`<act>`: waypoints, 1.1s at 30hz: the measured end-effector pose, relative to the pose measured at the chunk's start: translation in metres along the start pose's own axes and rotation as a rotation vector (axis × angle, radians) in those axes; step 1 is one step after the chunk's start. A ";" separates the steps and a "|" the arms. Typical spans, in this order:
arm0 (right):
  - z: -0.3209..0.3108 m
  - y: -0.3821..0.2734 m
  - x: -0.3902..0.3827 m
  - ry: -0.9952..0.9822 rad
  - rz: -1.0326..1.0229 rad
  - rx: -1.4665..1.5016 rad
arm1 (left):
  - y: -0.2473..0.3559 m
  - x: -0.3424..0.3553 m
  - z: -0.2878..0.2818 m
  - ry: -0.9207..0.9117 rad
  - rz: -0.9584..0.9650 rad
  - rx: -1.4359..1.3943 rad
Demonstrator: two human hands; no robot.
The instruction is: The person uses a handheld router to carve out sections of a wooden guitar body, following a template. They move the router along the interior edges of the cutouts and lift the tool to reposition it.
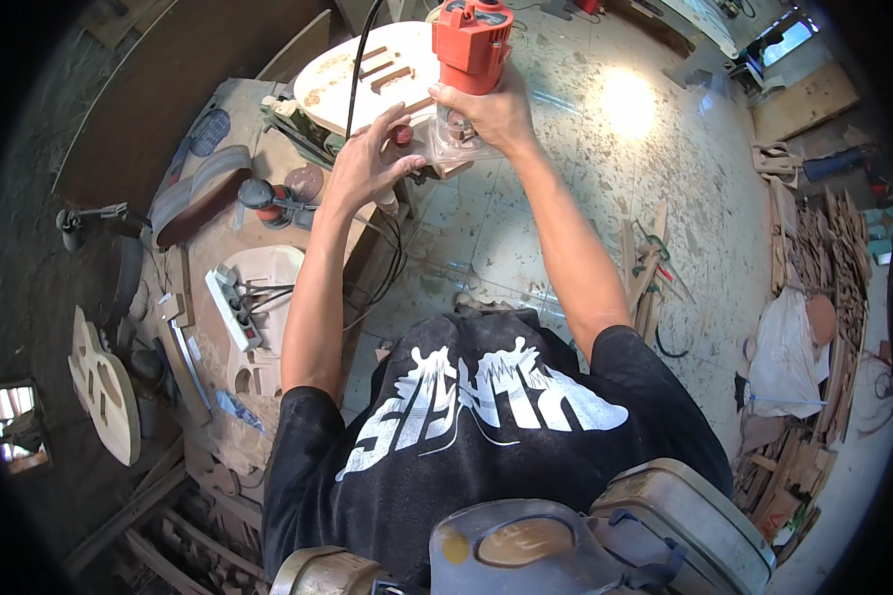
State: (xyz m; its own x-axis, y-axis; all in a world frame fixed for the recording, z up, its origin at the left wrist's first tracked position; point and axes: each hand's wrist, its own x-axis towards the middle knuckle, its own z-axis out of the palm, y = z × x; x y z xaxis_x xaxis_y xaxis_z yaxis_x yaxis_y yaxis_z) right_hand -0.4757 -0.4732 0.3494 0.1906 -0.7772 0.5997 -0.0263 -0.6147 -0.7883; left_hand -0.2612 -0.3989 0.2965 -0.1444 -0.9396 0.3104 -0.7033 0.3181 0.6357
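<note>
A red trim router (469,55) is held upright at the far side, its clear base (463,151) at the bottom. My right hand (506,114) is wrapped round its lower body, the thumb lying across the front. My left hand (359,167) curves about a small dark red knob (401,135) beside the base, and its thumb touches the clear plastic. Just beyond lies a pale wooden guitar body (332,77) with routed cavities, partly behind the router and a black cable. The router bit is too small to make out.
The workbench (268,213) on the left carries an orange-and-black sander (265,198), a curved brown sanding form (200,195), a white power strip (230,305) and another guitar body (280,266). Cables hang by the bench edge. Wood scraps (831,258) pile up on the right.
</note>
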 end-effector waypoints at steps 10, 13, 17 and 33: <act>0.004 -0.002 0.011 -0.049 0.051 0.021 | -0.010 0.007 -0.001 0.012 -0.043 -0.036; 0.006 -0.004 0.013 -0.068 0.110 0.078 | -0.012 0.008 -0.001 0.025 -0.049 -0.037; 0.010 0.000 0.018 -0.038 0.063 0.086 | -0.010 0.011 -0.003 0.025 -0.078 -0.076; 0.018 0.011 0.025 -0.130 0.241 0.178 | -0.012 0.010 -0.009 0.021 -0.093 -0.087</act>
State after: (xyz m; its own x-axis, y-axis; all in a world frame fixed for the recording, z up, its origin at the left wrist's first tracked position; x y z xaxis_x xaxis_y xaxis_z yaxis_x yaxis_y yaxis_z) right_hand -0.4538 -0.4971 0.3530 0.3239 -0.8665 0.3797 0.0842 -0.3734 -0.9239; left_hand -0.2475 -0.4107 0.2982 -0.0655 -0.9630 0.2615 -0.6495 0.2401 0.7215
